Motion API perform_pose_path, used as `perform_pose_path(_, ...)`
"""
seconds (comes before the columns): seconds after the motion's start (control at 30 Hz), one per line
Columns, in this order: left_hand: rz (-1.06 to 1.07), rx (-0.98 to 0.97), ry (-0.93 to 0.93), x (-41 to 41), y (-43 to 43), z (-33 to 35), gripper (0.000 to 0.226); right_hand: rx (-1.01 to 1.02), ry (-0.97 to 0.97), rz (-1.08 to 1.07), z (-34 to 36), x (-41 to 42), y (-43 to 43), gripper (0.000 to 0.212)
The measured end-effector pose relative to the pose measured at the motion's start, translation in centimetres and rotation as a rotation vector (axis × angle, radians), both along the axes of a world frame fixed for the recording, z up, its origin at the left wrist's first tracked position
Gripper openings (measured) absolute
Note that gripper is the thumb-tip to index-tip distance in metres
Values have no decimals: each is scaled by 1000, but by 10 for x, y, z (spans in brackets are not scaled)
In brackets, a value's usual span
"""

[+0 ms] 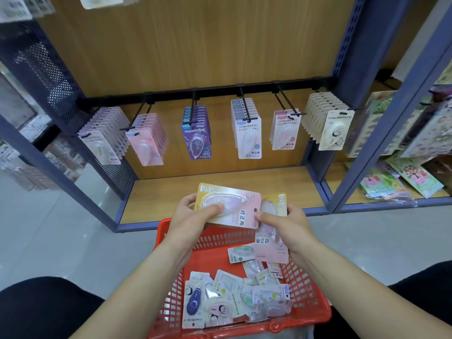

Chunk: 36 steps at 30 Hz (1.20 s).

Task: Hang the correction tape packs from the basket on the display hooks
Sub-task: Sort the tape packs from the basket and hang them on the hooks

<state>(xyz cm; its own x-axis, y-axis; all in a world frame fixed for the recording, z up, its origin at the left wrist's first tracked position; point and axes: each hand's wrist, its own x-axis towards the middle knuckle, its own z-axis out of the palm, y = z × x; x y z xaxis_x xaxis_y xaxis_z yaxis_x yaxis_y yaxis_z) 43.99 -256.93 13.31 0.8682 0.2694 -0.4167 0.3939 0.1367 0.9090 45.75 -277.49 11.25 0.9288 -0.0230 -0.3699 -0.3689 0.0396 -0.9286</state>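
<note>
While the left hand (193, 211) grips one correction tape pack (230, 206) lying crosswise, its hang hole (256, 209) toward the right hand (286, 221), that hand pinches a second pack (271, 245) hanging below it; display hooks (289, 104) stand ahead, above both.

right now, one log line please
left hand: grips pack | right hand: grips second pack | basket: loose packs inside | display hooks: held packs not hung

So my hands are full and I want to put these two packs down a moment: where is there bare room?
The wooden shelf floor under the hanging packs is bare, bordered by the blue frame. The basket is bare mesh at its far left; its near half is crowded with loose packs.
</note>
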Motion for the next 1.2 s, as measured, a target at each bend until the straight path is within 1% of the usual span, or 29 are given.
perform_pose_path(0.23,-218,165,73,-9,7,11,64,-44,-99,-1,9,9,-6,24)
perform_pose_path(0.37,-395,237,94,-18,14,21,59,-38,-139,9,18,13,0,24)
perform_pose_path(0.47,-467,210,96,-25,21,28,62,-39,-180,-4,24,15,4,20)
perform_pose_path(0.57,-407,142,86,-31,30,35,55,-37,-211,-30,31,14,8,14)
perform_pose_path(0.63,-323,109,61,-33,37,35,65,-38,-228,-17,34,12,11,13)
perform_pose_path(0.73,-148,41,29,-32,46,33,78,-50,-229,100,41,6,15,21)
perform_pose_path(0.8,-84,21,-3,-33,44,32,73,-76,-238,186,45,-2,20,31)
perform_pose_path(0.87,-51,5,-24,-35,39,31,69,-44,-256,236,46,-9,27,34)
perform_pose_path(0.97,-56,-10,-51,-36,31,26,76,0,-302,247,50,-16,35,27)
perform_pose_path(1.03,-68,-13,-73,-36,28,23,70,-35,-331,259,49,-17,38,27)
perform_pose_path(1.1,-55,27,-93,-36,27,23,63,-82,-345,285,47,-17,40,29)
perform_pose_path(1.2,-24,84,-90,-33,29,21,70,-95,-352,366,45,-14,41,32)
